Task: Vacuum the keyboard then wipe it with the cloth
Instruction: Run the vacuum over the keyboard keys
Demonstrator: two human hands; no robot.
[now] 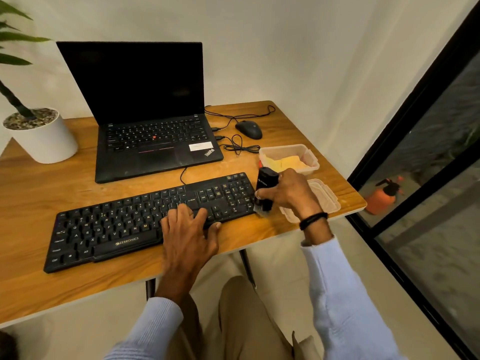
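Grips number two: left grip [188, 229] rests flat on one keyboard [117, 227]; right grip [288, 194] clamps one vacuum [266, 179] (brush down).

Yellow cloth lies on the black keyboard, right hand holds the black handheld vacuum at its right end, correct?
No. Head view: the yellow cloth is inside the clear plastic container, not on the black keyboard. The right hand does hold the black handheld vacuum at its right end.
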